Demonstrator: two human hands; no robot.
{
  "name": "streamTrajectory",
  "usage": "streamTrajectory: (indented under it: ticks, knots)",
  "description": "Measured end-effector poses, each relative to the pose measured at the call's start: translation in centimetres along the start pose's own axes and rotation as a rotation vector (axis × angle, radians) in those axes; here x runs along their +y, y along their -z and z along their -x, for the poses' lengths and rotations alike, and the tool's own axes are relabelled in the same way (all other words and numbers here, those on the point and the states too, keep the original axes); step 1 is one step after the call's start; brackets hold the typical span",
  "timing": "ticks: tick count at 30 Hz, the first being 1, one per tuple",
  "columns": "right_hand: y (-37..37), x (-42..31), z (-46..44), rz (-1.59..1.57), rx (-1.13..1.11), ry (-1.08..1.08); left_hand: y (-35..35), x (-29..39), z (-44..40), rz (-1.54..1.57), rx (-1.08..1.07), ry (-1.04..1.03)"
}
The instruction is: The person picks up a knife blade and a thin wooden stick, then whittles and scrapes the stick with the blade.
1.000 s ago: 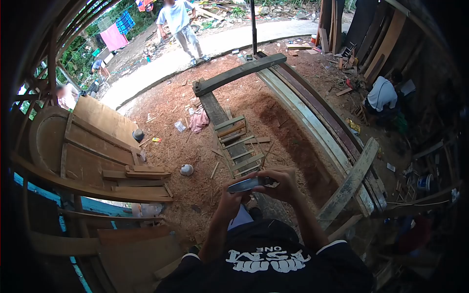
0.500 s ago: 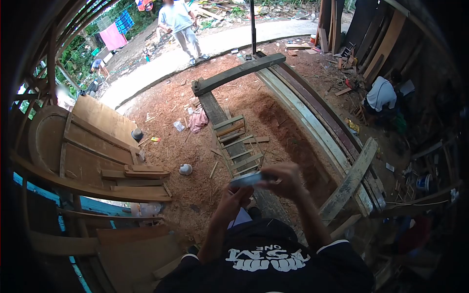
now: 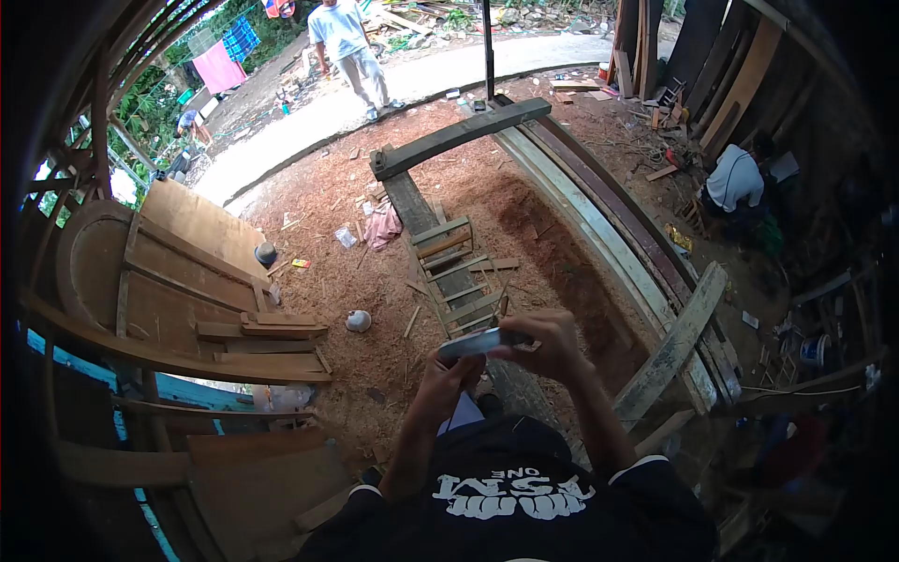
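Observation:
A flat, silver-grey slab (image 3: 470, 346) with a dark right end is held level between my two hands, just above the plank. My left hand (image 3: 449, 377) is closed around its left part from below. At the dark end, my right hand (image 3: 545, 345) grips with fingers and thumb. What exactly the slab is, I cannot tell. Just beyond the hands, a small wooden frame with several slats (image 3: 459, 281) lies on the long plank (image 3: 412, 208).
A crossbeam (image 3: 459, 139) spans the far end of the plank. Long boards (image 3: 581, 220) run along the right, with a slanted beam (image 3: 670, 342) over them. Wooden panels (image 3: 173, 281) stand left. One person (image 3: 346, 51) is on the path; another (image 3: 735, 180) crouches right.
My right hand, blurred before, is now sharper, and the slab is tilted slightly differently. The person on the path has shifted a little. My left hand keeps its hold.

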State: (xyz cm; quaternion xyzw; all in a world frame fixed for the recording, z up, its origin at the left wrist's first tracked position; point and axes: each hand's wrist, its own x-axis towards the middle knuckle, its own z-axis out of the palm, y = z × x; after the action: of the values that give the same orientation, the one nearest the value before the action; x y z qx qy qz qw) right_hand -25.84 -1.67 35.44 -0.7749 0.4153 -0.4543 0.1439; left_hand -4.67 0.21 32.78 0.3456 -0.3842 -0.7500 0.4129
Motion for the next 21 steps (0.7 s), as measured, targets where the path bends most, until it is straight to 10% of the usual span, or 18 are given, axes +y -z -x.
streamTrajectory:
  ticks: [21]
  knots:
    - [1.3, 2.5, 0.3, 0.181, 0.135, -0.013, -1.4, 3.2, -0.5, 0.036, 0.036, 0.052]
